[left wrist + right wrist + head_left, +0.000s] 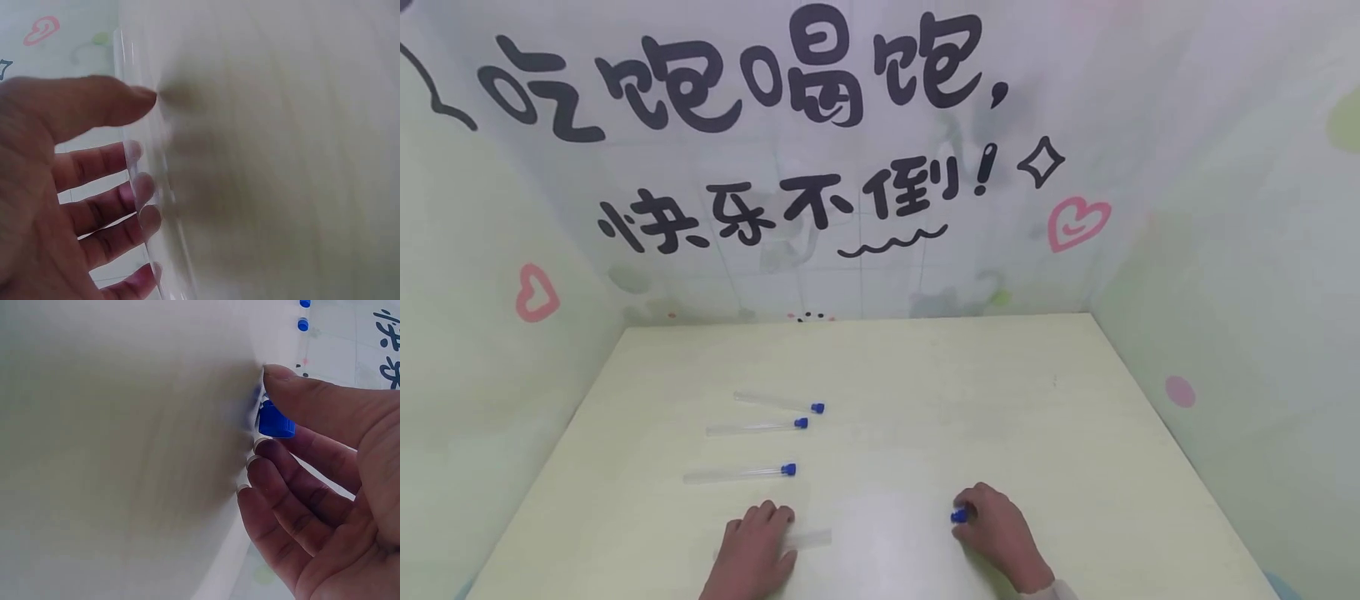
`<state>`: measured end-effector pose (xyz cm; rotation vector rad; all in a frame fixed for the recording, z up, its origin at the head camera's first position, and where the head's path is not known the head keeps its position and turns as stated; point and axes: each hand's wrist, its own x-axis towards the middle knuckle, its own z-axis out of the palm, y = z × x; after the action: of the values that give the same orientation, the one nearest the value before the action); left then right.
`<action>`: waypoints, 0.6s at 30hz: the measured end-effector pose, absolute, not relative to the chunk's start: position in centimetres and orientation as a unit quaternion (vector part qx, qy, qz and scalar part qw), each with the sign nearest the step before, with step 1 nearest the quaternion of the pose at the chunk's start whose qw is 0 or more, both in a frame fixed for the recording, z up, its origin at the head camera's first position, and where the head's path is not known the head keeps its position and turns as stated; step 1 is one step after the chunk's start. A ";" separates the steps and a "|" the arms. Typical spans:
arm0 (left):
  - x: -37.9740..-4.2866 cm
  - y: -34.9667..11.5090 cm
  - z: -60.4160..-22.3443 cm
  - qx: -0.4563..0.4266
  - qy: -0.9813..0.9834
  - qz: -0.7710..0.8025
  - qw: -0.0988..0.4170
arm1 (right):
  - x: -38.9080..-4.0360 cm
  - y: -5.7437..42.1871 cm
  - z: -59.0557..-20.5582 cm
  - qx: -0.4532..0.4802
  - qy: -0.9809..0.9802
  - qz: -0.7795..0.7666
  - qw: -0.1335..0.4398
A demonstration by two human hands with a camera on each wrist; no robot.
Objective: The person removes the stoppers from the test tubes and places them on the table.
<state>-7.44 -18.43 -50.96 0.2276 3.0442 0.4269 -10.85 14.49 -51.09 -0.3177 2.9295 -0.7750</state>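
In the head view my left hand (752, 550) lies over a clear capless tube (814, 539) at the table's front left. The left wrist view has the thumb on one side of the clear tube (128, 53) and the spread fingers on its other side, their tips showing through it. My right hand (1000, 529), with bent fingers, holds a small blue cap (958, 517) low at the table, right of centre. In the right wrist view the blue cap (276, 420) sits between thumb and index finger.
Beyond the left hand lie three clear tubes with blue caps: a near one (737, 474), a middle one (756, 428) and a far one (771, 401). Their caps point right. The pale table (925, 375) meets printed walls (865, 283) at the back and sides.
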 end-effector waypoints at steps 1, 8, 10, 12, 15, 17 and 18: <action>-7.4 -18.4 -51.0 0.074 0.987 0.138 0.034 | -10.8 14.5 -51.1 -0.103 0.960 -0.254 0.051; -7.1 -18.3 -50.9 0.073 0.988 0.133 0.039 | -10.8 14.4 -51.0 -0.098 0.961 -0.250 0.060; -7.1 -18.3 -50.8 0.070 0.988 0.133 0.043 | -10.7 14.4 -51.0 -0.098 0.962 -0.249 0.061; -7.1 -18.3 -50.8 0.066 0.988 0.133 0.046 | -10.6 14.3 -51.0 -0.103 0.964 -0.237 0.056; -7.0 -18.3 -50.8 0.060 0.989 0.132 0.037 | -10.4 14.2 -51.0 -0.115 0.970 -0.212 0.032; -6.9 -18.3 -50.8 0.058 0.989 0.133 0.021 | -10.4 14.1 -51.1 -0.122 0.973 -0.195 0.002; -7.0 -18.2 -50.8 0.058 0.989 0.135 0.007 | -10.4 14.1 -51.2 -0.125 0.974 -0.190 -0.015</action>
<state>-6.97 -18.23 -50.81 0.1798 3.0926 0.4230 -10.44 14.07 -51.16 -0.3962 3.0882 -0.6032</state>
